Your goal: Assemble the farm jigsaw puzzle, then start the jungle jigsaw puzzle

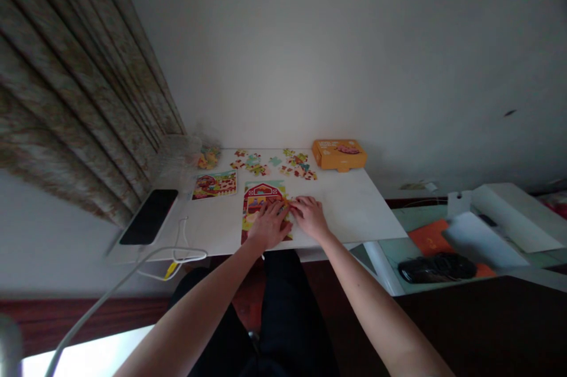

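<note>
A partly assembled jigsaw puzzle [263,188] with a red barn lies near the front edge of the white table. My left hand [267,226] rests on it, fingers stretched out over the joined pieces. At the puzzle's right edge, my right hand [310,215] has its fingers together on a small yellowish puzzle piece [287,202], which the fingertips partly cover. Left of the puzzle is a printed picture card [215,185] with a barn and a cow pattern. Loose puzzle pieces [254,163] lie behind the puzzle, with another group [301,165] farther right.
An orange box [339,155] stands at the table's back right. A clear bag of pieces [208,157] sits at the back left. On the left edge lies a black-screened phone [149,217], near a white cable [188,254]. A dark object [436,268] lies on the lower right surface.
</note>
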A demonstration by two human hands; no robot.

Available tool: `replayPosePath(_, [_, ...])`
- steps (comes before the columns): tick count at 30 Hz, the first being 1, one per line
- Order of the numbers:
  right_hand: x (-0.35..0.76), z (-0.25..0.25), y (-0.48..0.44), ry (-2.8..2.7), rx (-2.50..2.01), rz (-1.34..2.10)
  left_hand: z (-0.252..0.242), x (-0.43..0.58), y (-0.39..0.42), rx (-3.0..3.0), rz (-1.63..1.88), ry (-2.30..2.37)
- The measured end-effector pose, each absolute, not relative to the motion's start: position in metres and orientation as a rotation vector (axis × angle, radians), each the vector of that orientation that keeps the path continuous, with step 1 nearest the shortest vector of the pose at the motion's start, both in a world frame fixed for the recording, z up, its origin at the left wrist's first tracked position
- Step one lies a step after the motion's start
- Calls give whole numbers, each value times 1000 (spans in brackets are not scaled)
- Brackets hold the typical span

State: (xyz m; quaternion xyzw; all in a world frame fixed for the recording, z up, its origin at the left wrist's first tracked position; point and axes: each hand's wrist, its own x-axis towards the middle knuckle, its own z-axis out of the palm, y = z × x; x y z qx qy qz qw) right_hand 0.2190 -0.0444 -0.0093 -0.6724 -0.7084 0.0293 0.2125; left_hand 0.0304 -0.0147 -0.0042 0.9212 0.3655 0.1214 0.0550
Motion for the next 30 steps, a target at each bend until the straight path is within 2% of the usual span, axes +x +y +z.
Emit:
replayPosePath(12, [218, -3, -43, -1984, -1873, 110, 17, 46, 2, 2855, 276, 1139])
replayPosePath(21, [225, -13, -37, -1864, -1773, 212, -11, 41, 20, 2785, 336, 1192])
replayPosePath(26, [235, -25, -30, -1555, -1697, 252, -11, 37, 19, 2781, 292, 1216])
replayPosePath(30, [238, -31, -29, -1522, -1698, 254, -9, 25, 18, 2792, 262, 1226])
